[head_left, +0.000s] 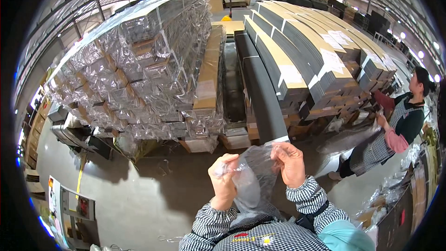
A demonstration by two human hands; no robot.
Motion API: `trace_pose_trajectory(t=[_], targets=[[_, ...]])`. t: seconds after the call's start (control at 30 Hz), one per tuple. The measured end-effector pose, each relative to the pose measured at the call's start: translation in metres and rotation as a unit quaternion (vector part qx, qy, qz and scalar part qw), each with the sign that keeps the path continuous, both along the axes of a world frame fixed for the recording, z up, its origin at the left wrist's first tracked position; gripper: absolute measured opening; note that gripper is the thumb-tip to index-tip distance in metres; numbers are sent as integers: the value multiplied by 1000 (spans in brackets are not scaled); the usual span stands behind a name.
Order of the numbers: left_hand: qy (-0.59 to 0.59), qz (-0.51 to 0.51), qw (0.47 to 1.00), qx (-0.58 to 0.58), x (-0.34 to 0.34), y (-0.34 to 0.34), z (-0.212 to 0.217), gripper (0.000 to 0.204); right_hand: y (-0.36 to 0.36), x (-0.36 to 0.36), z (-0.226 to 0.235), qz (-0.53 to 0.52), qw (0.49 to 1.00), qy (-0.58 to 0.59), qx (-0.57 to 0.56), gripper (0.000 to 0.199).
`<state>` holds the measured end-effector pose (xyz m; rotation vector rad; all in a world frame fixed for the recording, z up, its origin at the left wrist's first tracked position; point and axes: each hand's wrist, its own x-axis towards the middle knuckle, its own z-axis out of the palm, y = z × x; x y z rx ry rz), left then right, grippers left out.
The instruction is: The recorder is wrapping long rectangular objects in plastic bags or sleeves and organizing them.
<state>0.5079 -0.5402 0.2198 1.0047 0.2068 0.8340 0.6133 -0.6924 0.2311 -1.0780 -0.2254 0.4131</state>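
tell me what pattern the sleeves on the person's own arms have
Black-and-white checked sleeves, seen in the head view.

A warehouse or factory hall: a high metal roof [93,0] with lamps, a concrete floor [153,190], plastic-wrapped stacks [139,69] left, and long boxed bundles [302,51] piled right.

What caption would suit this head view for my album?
Both hands, left hand and right hand, hold a clear plastic bag open before stacked wrapped bundles.

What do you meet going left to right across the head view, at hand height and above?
Wrapped stack → left hand → clear bag → right hand → co-worker.
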Motion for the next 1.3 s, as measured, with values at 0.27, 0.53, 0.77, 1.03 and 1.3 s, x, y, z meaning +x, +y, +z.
trace_pose_trajectory(t=[0.27,0.53,0.77,1.03,1.3], targets=[[-25,-87,994,-57,22,-11,-26,11,-33,33,-20,48,997,-25,58,17],[-11,-40,999,-27,52,-21,-32,9,-47,51,-21,-33,997,-69,-24,19],[-33,-86,995,-33,60,-34,-33,13,-61,59,-35,-1,1000,-12,23,18],[101,-167,979,-59,52,-34,-57,15,-59,42,-23,311,918,26,245,43],[4,-522,849,-83,5,35,-22,47,-97,70,-5,362,914,-168,79,16]])
